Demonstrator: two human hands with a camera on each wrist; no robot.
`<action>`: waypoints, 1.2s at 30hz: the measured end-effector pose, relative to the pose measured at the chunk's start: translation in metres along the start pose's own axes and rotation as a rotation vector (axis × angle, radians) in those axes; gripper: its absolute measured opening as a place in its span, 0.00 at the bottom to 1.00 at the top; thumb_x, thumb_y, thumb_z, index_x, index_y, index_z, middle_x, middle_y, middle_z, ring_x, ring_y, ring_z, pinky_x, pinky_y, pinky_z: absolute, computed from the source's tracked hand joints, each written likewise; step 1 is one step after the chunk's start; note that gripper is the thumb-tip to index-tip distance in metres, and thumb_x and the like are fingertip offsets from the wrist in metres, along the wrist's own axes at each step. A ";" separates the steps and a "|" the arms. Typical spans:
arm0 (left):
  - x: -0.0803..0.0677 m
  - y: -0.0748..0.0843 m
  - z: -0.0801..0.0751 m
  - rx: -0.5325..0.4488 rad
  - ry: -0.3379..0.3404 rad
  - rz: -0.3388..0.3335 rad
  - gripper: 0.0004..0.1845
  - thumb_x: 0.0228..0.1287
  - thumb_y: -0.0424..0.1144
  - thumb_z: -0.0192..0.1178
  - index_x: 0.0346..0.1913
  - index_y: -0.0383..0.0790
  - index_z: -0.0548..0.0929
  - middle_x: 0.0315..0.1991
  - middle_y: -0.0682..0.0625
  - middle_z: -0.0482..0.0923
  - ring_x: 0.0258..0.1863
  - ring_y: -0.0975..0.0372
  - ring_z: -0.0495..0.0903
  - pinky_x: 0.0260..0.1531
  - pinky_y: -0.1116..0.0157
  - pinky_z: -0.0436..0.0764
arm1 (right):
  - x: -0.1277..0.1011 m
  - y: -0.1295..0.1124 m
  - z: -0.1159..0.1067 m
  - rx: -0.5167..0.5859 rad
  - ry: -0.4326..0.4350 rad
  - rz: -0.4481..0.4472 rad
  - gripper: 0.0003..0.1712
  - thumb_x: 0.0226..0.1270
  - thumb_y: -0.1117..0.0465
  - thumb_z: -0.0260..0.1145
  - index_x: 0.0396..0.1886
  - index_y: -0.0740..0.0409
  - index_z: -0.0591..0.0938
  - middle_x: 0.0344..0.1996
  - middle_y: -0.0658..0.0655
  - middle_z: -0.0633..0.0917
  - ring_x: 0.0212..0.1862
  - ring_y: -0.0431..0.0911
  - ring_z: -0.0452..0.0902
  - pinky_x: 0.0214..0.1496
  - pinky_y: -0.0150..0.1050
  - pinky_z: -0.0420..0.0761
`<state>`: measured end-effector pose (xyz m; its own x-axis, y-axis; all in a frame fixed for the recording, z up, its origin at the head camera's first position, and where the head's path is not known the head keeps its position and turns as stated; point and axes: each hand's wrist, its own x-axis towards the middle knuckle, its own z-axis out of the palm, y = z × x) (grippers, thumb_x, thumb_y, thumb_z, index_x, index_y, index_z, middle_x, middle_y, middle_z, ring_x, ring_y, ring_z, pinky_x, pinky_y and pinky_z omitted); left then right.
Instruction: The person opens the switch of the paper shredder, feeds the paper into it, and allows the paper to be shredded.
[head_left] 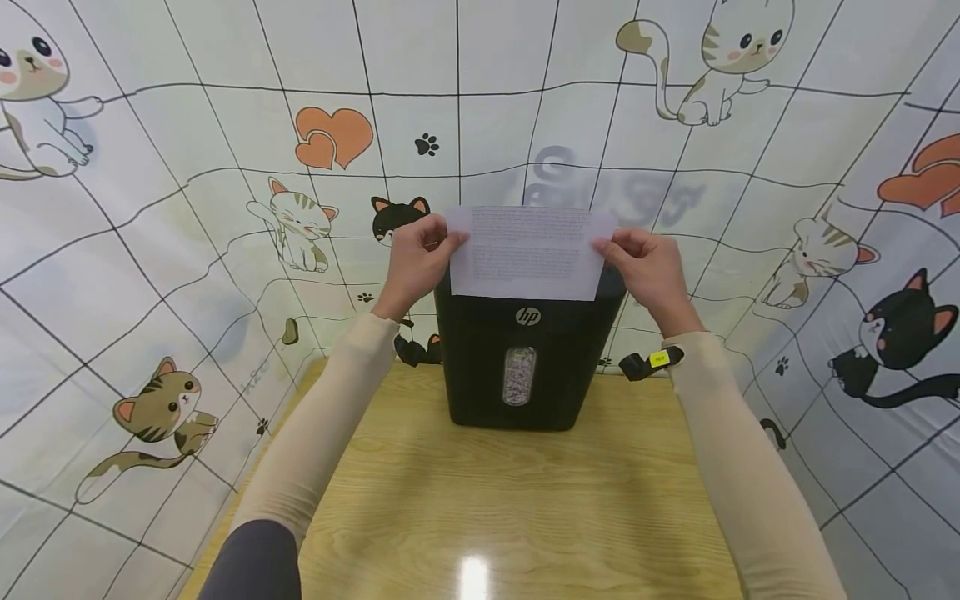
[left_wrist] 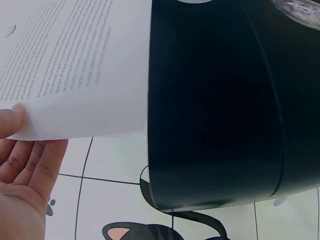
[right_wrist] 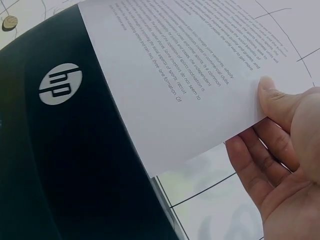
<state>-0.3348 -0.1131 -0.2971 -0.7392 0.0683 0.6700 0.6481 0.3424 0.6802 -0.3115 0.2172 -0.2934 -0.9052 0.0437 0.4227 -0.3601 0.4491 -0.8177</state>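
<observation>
White printed paper sheet [head_left: 527, 252]: pinched by left hand [head_left: 415, 262] and right hand [head_left: 649, 268] at opposite edges; over black plastic shredder [head_left: 525, 358]; wooden counter [head_left: 517, 492] beneath.

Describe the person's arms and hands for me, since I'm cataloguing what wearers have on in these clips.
Both arms wear long, close-fitting beige sleeves that end at the wrists. A dark grey cuff or upper sleeve shows at the left arm's near end. Black straps sit at the wrists; the right strap bears a small yellow label. The left hand and right hand are bare, with no rings visible.
</observation>
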 end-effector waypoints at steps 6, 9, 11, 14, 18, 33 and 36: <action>0.016 0.000 0.000 0.003 0.004 -0.023 0.07 0.69 0.37 0.67 0.39 0.34 0.86 0.41 0.42 0.90 0.40 0.59 0.90 0.46 0.62 0.87 | 0.011 -0.006 0.002 -0.013 0.014 0.013 0.21 0.67 0.42 0.71 0.46 0.54 0.88 0.37 0.40 0.89 0.44 0.38 0.82 0.50 0.32 0.76; 0.024 -0.002 0.001 -0.010 0.006 -0.040 0.07 0.69 0.37 0.68 0.39 0.34 0.87 0.41 0.42 0.90 0.40 0.60 0.90 0.44 0.65 0.86 | 0.017 -0.006 0.003 -0.013 0.021 0.033 0.21 0.68 0.42 0.70 0.47 0.53 0.88 0.39 0.42 0.89 0.45 0.39 0.81 0.52 0.34 0.74; 0.028 -0.003 0.002 -0.020 0.003 -0.049 0.07 0.69 0.37 0.68 0.39 0.34 0.87 0.41 0.42 0.90 0.40 0.61 0.90 0.43 0.66 0.86 | 0.020 -0.005 0.004 -0.008 0.026 0.043 0.20 0.68 0.43 0.70 0.48 0.52 0.88 0.40 0.43 0.89 0.45 0.40 0.81 0.53 0.36 0.74; 0.033 -0.007 0.004 -0.026 -0.006 -0.053 0.06 0.69 0.37 0.68 0.39 0.35 0.87 0.41 0.42 0.90 0.40 0.61 0.90 0.43 0.66 0.85 | 0.025 -0.004 0.006 -0.003 0.031 0.061 0.21 0.68 0.43 0.70 0.49 0.52 0.88 0.42 0.44 0.89 0.46 0.41 0.80 0.55 0.38 0.74; 0.036 -0.013 0.005 -0.019 -0.016 -0.064 0.06 0.70 0.37 0.67 0.39 0.36 0.87 0.42 0.43 0.90 0.42 0.59 0.90 0.45 0.64 0.85 | 0.030 -0.002 0.007 -0.011 0.029 0.078 0.21 0.67 0.42 0.70 0.49 0.51 0.87 0.44 0.45 0.89 0.47 0.42 0.80 0.57 0.39 0.75; 0.043 -0.028 0.013 0.034 -0.081 -0.109 0.07 0.70 0.39 0.67 0.38 0.38 0.86 0.42 0.43 0.91 0.41 0.58 0.90 0.66 0.66 0.67 | 0.045 0.016 0.009 -0.009 0.004 0.077 0.21 0.67 0.44 0.70 0.47 0.55 0.88 0.42 0.44 0.89 0.45 0.41 0.81 0.53 0.35 0.76; 0.043 -0.030 0.013 0.028 -0.104 -0.120 0.07 0.71 0.38 0.66 0.38 0.36 0.85 0.42 0.42 0.91 0.41 0.57 0.90 0.64 0.65 0.67 | 0.046 0.018 0.010 -0.028 -0.009 0.099 0.20 0.68 0.44 0.70 0.46 0.55 0.87 0.42 0.45 0.89 0.45 0.43 0.80 0.53 0.36 0.75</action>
<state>-0.3884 -0.1080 -0.2927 -0.8267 0.1216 0.5493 0.5500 0.3800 0.7437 -0.3614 0.2183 -0.2926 -0.9381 0.0808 0.3368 -0.2627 0.4678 -0.8439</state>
